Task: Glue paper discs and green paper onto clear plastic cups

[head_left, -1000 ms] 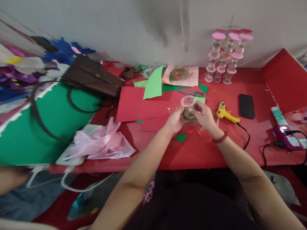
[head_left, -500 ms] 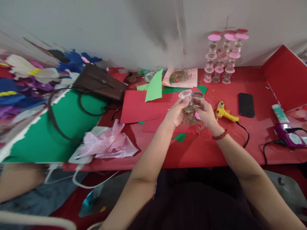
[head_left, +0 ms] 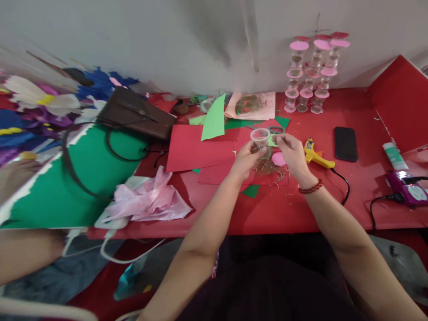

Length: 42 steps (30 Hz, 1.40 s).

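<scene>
Holding up a small clear cup (head_left: 260, 137), mouth upward, lifted clear of the red worktop (head_left: 287, 209) and poised above a loose heap of brownish shreds (head_left: 267, 168) and a pink disc (head_left: 278, 158) lying just beside it. Left hand (head_left: 245, 161) under and around the cup's near side, fingers pinching its wall. Right hand (head_left: 290, 154) close against the cup's right side, thumb and forefinger pressed together near the rim; whether pinching something tiny or just touching the plastic, cannot tell at this size. Seemingly empty or nearly so inside the cup, though too small to be sure. Judged from the stacked cups with pink lids (head_left: 306, 76) standing against the wall: most likely mid-way through making one more of the same, at the stage of readying or checking the cup, not yet filled and not yet capped. Probably calls next for a steady left-hand hold, keeping the mouth level, while freeing the right to reach the shreds or the disc directly below. Within easy reach to the right: a yellow glue gun (head_left: 314, 154) on its cord, well apart from the phone (head_left: 345, 143). Behind the cup, scissors (head_left: 271, 129) on the red paper (head_left: 197, 149).
</scene>
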Available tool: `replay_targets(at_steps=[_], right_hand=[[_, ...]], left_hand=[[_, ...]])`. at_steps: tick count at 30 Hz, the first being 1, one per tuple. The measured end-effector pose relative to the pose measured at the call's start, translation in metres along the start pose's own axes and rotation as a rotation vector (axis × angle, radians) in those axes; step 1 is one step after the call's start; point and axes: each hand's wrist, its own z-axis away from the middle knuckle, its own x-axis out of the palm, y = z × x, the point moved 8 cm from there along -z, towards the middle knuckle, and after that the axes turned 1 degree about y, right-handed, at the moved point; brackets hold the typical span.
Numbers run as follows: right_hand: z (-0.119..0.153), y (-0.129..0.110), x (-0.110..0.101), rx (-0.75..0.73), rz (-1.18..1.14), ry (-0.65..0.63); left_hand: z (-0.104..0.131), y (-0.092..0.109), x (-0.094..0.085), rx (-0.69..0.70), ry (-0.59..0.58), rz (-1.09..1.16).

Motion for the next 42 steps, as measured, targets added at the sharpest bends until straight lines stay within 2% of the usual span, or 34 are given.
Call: replay_targets(at_steps=[2,9,16,21,25,31,37,42], right_hand=[[-0.002,-0.002,-0.006,0.018,0.012,0.025],[-0.003,-0.004,-0.007,0.130,0.067,-0.031],[-0.002,-0.010,-0.010,0.119,0.090,-0.047],[0.000,-0.012,-0.011,0.177,0.145,-0.030],[0.002,-0.016,-0.010,0.161,0.214,-0.021],[0.005,-0.013,-0.006,0.173,0.147,-0.035],[0.008,-0.018,-0.004,0.132,0.184,-0.043],[0.007,-0.025,-0.008,0.053,0.293,-0.034]], left_hand=[[0.001,-0.003,0.004,0.019,-0.022,-0.055],[0.004,-0.011,0.013,-0.014,-0.042,-0.072],[0.009,-0.005,0.022,0.044,-0.044,-0.085],[0.006,-0.010,0.020,0.071,-0.040,-0.157],[0.005,-0.009,0.016,0.105,-0.019,-0.196],[0.008,-0.004,0.018,0.092,0.004,-0.157],[0.009,0.009,0.015,0.193,0.012,-0.199],[0.005,0.000,0.011,0.176,-0.019,-0.246]])
